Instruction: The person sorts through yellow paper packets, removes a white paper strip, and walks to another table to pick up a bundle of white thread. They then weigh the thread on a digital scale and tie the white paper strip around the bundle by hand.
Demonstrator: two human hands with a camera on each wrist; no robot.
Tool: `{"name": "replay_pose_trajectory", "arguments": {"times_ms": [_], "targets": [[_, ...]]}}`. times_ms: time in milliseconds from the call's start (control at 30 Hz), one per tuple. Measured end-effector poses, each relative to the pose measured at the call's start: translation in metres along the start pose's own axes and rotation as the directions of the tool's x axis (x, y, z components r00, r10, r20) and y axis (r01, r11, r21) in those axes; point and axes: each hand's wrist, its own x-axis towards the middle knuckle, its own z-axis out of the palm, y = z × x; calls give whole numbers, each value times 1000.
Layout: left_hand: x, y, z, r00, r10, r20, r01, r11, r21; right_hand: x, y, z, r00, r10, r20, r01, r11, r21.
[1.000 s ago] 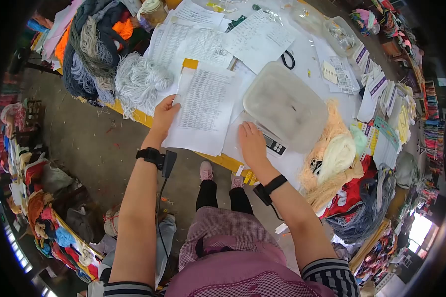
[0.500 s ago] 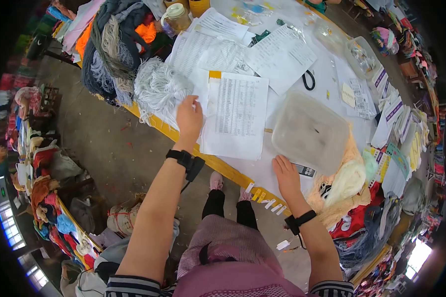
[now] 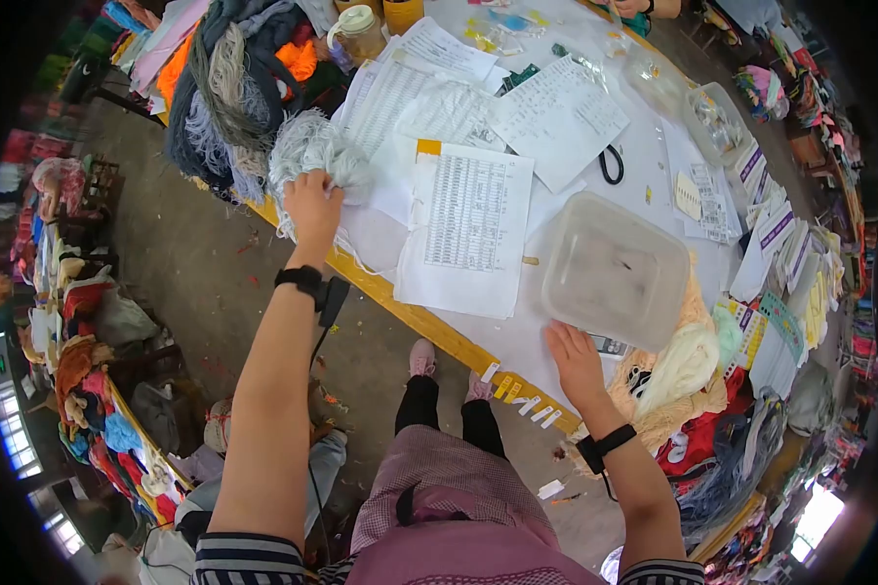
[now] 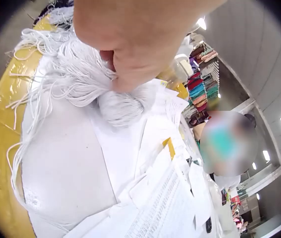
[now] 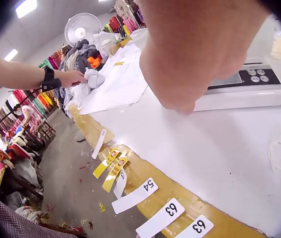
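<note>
As left hand (image 3: pixel 312 212) grips white yarn (image 3: pixel 312 144), right hand (image 3: pixel 578 368) relaxed beside scale (image 3: pixel 610 346), papers (image 3: pixel 470 229) between.

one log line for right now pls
left hand: grips white yarn | right hand: open, beside scale | plastic tub: over scale | printed sheet: flat on table

At the yellow-taped table edge (image 5: pixel 167 189), you read "35" on the narrow white label (image 5: pixel 99 144), "54" on the rectangular white label (image 5: pixel 135 196), and "63" on two adjacent white labels (image 5: pixel 160 218). Print on the white paper sheet (image 3: pixel 466 230) is illegible.
</note>
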Motion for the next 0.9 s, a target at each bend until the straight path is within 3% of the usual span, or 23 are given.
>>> {"name": "replay_pose_trajectory", "arguments": {"times_ms": [33,67,100,167,233,300,333,367,400,467,500,567,633,700,733,800,900], "targets": [[-6,-7,-10,975,111,-191,-112,994,3,-2,1,5,999,30,-21,-30,999,-19],[-13,-13,-21,902,217,-374,-223,974,30,-5,2,10,997,60,-44,-62,997,-36],[-20,-15,-35,899,220,-378,-224,974,36,-5,1,10,997,57,-51,-59,998,-33],[-36,-13,-72,763,209,-611,-278,960,-19,-7,0,9,998,66,-6,-66,996,-59],[-59,-10,-119,796,119,-593,-199,977,-72,-7,1,9,999,34,-39,-38,995,-97],[-82,-11,-151,719,48,-693,-185,975,-125,-7,2,10,998,5,-69,-15,990,-137],[-91,-22,-165,702,-72,-709,-180,945,-274,-8,2,11,998,-2,-70,-8,991,-131],[-100,-30,-176,683,-193,-705,-178,892,-416,-9,3,12,997,-10,-70,1,992,-124],[-110,-27,-186,681,-189,-708,-180,894,-411,-9,4,12,997,-12,-74,3,993,-119],[-127,-17,-210,644,-346,-682,-262,738,-622,-10,4,12,998,-4,-62,-1,997,-75],[-136,-3,-218,642,-343,-685,-264,740,-618,-12,4,14,998,-5,-65,0,997,-72],[-156,27,-225,743,-520,-421,-193,436,-879,-16,5,19,998,-10,-60,8,999,-31],[-176,13,-211,780,-496,-380,-142,452,-881,-20,5,19,997,-29,-65,28,999,-24],[-193,4,-197,857,-452,-249,-53,402,-914,-22,4,19,996,-46,-70,45,999,-17],[-201,2,-190,856,-451,-251,-56,402,-914,-22,4,18,997,-49,-65,48,999,-12],[-218,1,-177,875,-477,-83,50,259,-965,-24,4,17,997,-53,-61,52,999,-8],[-239,6,-161,901,-433,-23,62,179,-982,-24,3,14,996,-53,-72,56,997,47]]}}
